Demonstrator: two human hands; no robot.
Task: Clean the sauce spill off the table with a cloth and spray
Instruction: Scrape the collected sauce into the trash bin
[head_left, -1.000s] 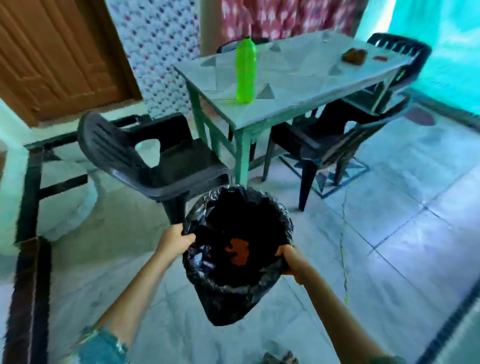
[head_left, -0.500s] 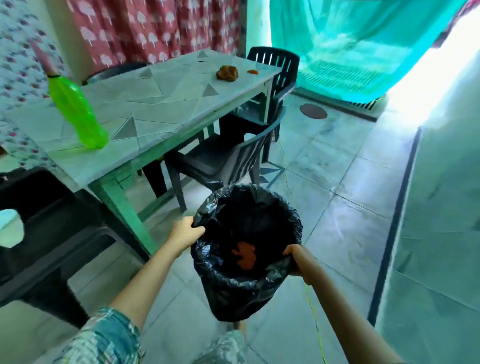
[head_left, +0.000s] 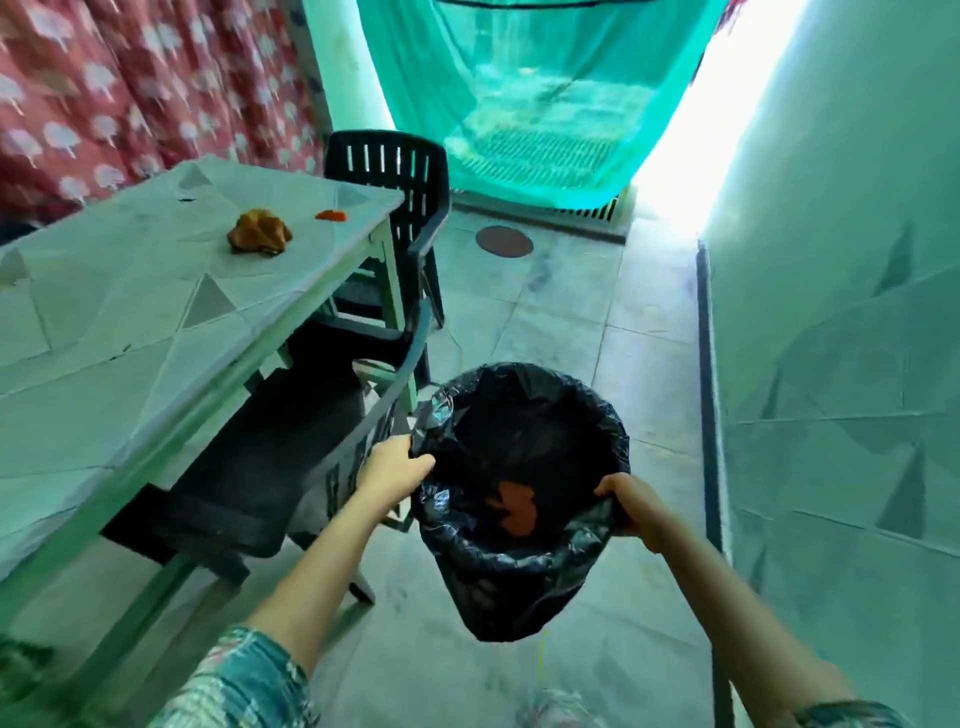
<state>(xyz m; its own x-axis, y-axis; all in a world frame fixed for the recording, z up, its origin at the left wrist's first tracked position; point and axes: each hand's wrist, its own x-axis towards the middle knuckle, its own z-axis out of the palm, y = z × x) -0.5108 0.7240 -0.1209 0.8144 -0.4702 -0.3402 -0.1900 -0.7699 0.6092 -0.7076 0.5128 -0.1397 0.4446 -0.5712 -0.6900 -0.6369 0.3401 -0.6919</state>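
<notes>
Left hand (head_left: 397, 465) and right hand (head_left: 631, 506) each grip opposite rim edges of the black-lined bin (head_left: 519, 597), fingers curled. The cloth (head_left: 260, 239) lies near the table (head_left: 130, 338) far corner, apparently just clear of the sauce spill (head_left: 331, 214).

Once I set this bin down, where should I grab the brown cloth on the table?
Pinch the cloth by its bunched-up top, coming from above: it sits in a crumpled heap on the flat table, so its folds stick up and should catch easily.
</notes>
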